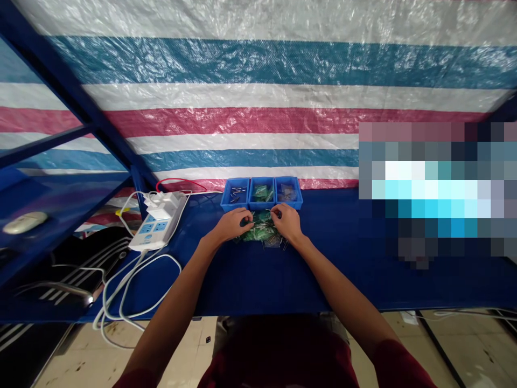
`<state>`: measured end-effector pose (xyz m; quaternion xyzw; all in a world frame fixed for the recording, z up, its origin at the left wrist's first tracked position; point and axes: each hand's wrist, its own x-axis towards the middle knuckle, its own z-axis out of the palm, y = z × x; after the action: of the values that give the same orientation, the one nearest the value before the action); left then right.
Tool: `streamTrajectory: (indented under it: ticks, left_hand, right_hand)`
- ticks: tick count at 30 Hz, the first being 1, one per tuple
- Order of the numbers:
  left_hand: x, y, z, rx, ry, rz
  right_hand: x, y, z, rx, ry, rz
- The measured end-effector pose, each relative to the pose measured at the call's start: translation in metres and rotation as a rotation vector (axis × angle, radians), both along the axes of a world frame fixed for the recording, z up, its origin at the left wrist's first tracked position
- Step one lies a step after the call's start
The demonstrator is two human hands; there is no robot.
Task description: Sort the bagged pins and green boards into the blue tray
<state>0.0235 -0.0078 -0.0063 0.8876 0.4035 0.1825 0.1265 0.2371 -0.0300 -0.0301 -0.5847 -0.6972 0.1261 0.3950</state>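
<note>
I have the left hand (236, 223) at the left of the pile of green packets and thin sticks (259, 234) and the right hand (286, 222) at its right, both with fingers curled in close — I cannot tell if they hold something small. The pile is on the blue table (258, 283), just in front of the middle blue bin (262, 206) with green packets (262, 192) inside — the left blue bin (234, 207) has metal sticks (238, 191), and the right blue bin (290, 205) has see-through packets (288, 192).

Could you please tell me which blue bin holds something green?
The middle bin, holding green plastic packets; the left bin holds thin metallic pieces, and the right bin greyish packets.
</note>
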Motion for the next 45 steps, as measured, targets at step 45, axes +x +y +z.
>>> streamTrajectory:
  ticks: [45]
  left_hand:
    - [0.009,0.002,-0.014,-0.062,0.036,0.122]
  right_hand:
    - [-0.006,0.000,-0.006,0.049,-0.007,0.050]
